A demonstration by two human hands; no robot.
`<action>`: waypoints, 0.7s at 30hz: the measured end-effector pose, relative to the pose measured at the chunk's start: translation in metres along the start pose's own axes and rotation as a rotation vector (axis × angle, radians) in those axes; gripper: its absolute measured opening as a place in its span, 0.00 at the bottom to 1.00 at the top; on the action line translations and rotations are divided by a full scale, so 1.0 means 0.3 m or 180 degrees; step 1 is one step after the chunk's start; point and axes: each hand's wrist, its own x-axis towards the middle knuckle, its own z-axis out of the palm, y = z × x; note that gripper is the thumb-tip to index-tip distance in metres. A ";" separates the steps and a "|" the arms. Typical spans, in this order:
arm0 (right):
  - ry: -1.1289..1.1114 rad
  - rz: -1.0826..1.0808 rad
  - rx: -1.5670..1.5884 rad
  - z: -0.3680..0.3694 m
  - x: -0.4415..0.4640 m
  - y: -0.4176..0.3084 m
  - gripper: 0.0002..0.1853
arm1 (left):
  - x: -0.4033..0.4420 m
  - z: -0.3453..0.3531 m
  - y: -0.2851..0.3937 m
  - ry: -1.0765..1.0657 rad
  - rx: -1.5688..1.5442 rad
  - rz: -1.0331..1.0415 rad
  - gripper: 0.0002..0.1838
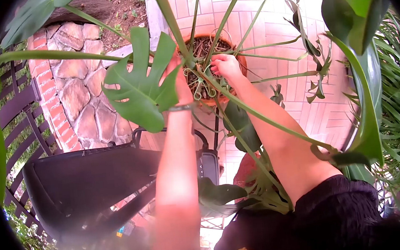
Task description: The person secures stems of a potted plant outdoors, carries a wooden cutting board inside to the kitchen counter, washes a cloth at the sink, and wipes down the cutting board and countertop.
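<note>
A large potted monstera stands in front of me, its long stems [173, 21] rising from a terracotta pot [241, 61] filled with bark-like soil and tangled aerial roots [197, 84]. My left hand [181, 82] reaches to the pot's left side, close to the stem bases. A broad split monstera leaf [136, 85] covers much of it, so its grip is hidden. On the right side of the pot, my right hand [226, 67] has its fingers curled together among the stems and roots. What lies between those fingertips is too small to make out.
A black grill-like box [91, 180] stands at lower left beside a metal bench [20, 108]. Behind them runs a stone wall with brick edging [52, 96]. Pinkish floor tiles [312, 116] surround the pot. Wilted leaves [314, 59] hang right, near strappy green plants [397, 95].
</note>
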 end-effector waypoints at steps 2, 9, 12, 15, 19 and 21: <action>-0.0035 0.0033 -0.0025 0.003 0.015 0.020 0.11 | 0.070 0.038 0.029 -0.0209 -0.0739 -0.0118 0.21; 0.0431 -0.1251 -0.1939 0.032 -0.168 0.060 0.09 | 0.384 0.107 -0.086 -0.0475 0.0690 -0.1284 0.26; 0.0120 -0.1691 -0.3123 0.056 -0.228 0.052 0.10 | 0.455 0.077 -0.222 -0.0943 0.2030 -0.0980 0.28; 0.1058 -0.1717 -0.2605 0.056 -0.181 0.094 0.08 | 0.492 0.029 -0.306 -0.1858 0.2184 -0.0872 0.28; 0.0701 -0.2134 -0.1141 0.000 -0.051 -0.037 0.06 | 0.520 -0.040 -0.359 -0.1906 0.2566 -0.0243 0.23; 0.0090 -0.2221 -0.0586 0.027 0.023 -0.115 0.07 | 0.482 -0.012 -0.289 -0.1894 0.2509 -0.0526 0.19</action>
